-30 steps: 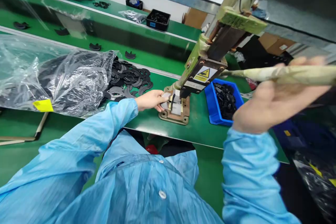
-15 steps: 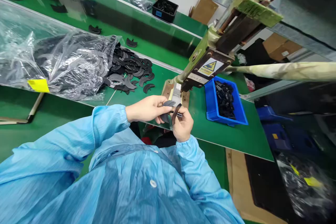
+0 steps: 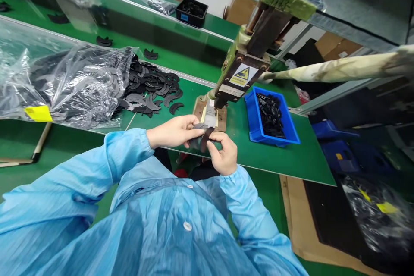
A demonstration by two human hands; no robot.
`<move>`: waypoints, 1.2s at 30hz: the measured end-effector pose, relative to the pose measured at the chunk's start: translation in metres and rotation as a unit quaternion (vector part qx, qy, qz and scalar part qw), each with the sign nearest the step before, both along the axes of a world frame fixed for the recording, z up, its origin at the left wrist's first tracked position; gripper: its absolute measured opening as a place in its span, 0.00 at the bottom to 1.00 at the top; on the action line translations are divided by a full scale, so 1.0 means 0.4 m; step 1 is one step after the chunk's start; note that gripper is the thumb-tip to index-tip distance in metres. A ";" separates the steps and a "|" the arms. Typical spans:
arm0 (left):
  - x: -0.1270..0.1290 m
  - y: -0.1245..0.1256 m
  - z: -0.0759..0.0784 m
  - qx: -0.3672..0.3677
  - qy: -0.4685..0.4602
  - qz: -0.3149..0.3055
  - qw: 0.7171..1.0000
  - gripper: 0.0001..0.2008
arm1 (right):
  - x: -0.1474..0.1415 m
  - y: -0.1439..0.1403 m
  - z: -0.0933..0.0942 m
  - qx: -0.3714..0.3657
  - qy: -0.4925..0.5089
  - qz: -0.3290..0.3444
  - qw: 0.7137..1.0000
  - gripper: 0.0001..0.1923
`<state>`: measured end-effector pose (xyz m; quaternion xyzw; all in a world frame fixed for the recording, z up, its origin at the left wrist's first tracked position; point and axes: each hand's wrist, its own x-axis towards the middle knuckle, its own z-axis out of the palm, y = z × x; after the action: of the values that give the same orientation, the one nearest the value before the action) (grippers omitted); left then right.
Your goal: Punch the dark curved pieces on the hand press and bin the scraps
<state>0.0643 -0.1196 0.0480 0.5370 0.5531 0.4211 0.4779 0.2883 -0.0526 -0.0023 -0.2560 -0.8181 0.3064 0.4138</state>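
Head view: curved black part [image 3: 203,137] sits pinched between both hands, just in front of the table edge and directly below the press base [image 3: 209,116]. It looks like a small stack of flat crescent pieces, but I can't tell the count.

Left hand [image 3: 171,131] comes in from the left, fingers closed on the part's left end, thumb on top. Right hand [image 3: 223,153] comes from below-right, thumb and forefinger nipped on the right end. Both are closed on it, neither empty.

Key relation: the part's long axis runs roughly left-right across the gap between the hands, tilted a little. The press base lies just beyond the part, away from the body, near but not touching. Left hand is marginally closer to the base.

Press head [image 3: 241,78] with yellow warning label hangs over the base. Lever [image 3: 336,69] sticks out right, well apart from either hand, untouched.

Loose pile [image 3: 152,88] of the same black pieces spills from a clear bag [image 3: 71,82] to the left. Blue bin [image 3: 271,116] of black pieces sits right of the base. Green table [image 3: 278,159] under everything.
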 end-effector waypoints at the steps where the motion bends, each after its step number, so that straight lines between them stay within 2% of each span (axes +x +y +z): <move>1: 0.001 -0.005 0.003 0.057 0.061 0.037 0.996 0.19 | 0.004 0.000 0.002 0.012 -0.006 0.000 1.000 0.06; 3: 0.007 -0.012 0.013 0.175 0.181 0.084 0.964 0.15 | 0.008 0.000 0.001 0.030 -0.014 -0.001 0.999 0.06; 5: 0.017 -0.016 0.023 0.241 0.250 0.054 0.936 0.14 | 0.007 0.000 -0.003 0.043 -0.020 -0.001 0.999 0.06; 7: 0.029 -0.016 0.029 0.251 0.272 0.005 0.929 0.17 | 0.004 0.002 -0.006 0.053 -0.025 0.003 0.998 0.06; 12: 0.044 -0.009 0.027 0.226 0.248 -0.016 0.942 0.20 | 0.007 0.005 -0.006 0.074 -0.020 0.014 0.997 0.06; 17: 0.039 0.000 0.017 0.164 0.171 -0.031 0.971 0.22 | 0.018 -0.001 -0.013 0.079 0.018 0.014 0.997 0.07; 22: 0.035 0.002 -0.003 0.102 0.038 0.017 0.994 0.16 | 0.021 -0.002 -0.031 0.059 0.053 0.004 0.997 0.08; 23: 0.036 0.001 -0.006 0.076 -0.002 0.008 0.997 0.18 | 0.020 -0.001 -0.033 0.054 0.056 0.005 0.997 0.07; 25: 0.034 0.000 -0.012 0.009 -0.075 -0.049 0.996 0.22 | 0.019 0.004 -0.035 0.045 0.052 0.011 0.998 0.07; 27: 0.022 0.009 -0.024 -0.034 -0.104 -0.085 0.990 0.24 | 0.025 0.017 -0.036 0.032 0.035 0.013 0.999 0.08; 29: -0.007 0.038 -0.045 -0.037 -0.098 -0.032 0.994 0.25 | 0.043 0.039 -0.043 0.013 0.020 -0.009 1.000 0.12; 31: -0.053 0.093 -0.073 -0.031 -0.100 0.075 0.992 0.24 | 0.074 0.070 -0.059 -0.009 0.019 -0.063 0.998 0.17; 33: -0.109 0.173 -0.103 -0.055 -0.125 0.172 0.976 0.21 | 0.110 0.102 -0.086 -0.029 0.021 -0.126 0.991 0.18; 36: -0.185 0.322 -0.131 -0.112 -0.154 0.276 0.942 0.15 | 0.157 0.138 -0.136 -0.048 0.005 -0.186 0.981 0.17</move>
<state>-0.0097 0.0094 -0.0043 0.2343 0.6430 0.5495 0.4793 0.3511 0.0027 -0.0568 -0.4216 -0.7384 0.2644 0.4550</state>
